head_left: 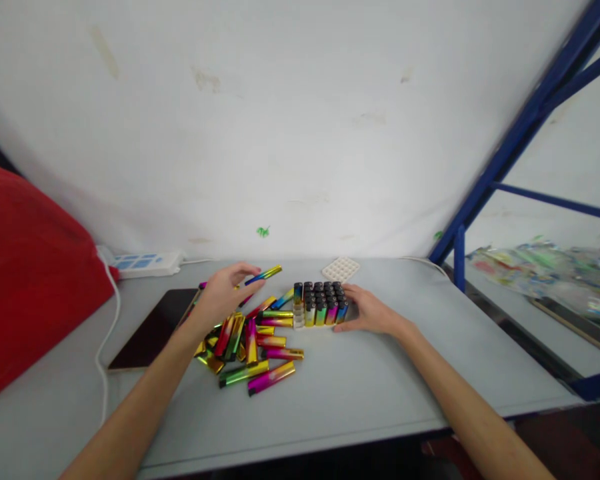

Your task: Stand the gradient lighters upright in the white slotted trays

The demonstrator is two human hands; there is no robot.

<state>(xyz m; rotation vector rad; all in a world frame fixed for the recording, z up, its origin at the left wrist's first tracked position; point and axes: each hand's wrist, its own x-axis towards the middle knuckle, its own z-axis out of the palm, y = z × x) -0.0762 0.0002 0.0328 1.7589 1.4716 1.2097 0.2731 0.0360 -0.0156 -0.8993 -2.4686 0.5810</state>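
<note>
My left hand (225,290) pinches a blue and gold lighter (264,275) by one end, above the table. Under and beside it lies a loose pile of shiny lighters (251,341) in pink, green, red and gold. To the right, rows of lighters (321,312) stand upright with black tops uppermost in a clear tray (299,319). The tray's left column holds a lighter at the back, with bare slots in front. My right hand (367,310) grips the right side of this block, thumb at the front and fingers behind.
A white tray with round bumps (341,269) lies behind the block. At left are a dark tablet (155,328), a white power strip (147,264), its cable and a red bag (35,280). A blue metal frame (510,147) rises at right, with plastic bags (555,273) beyond.
</note>
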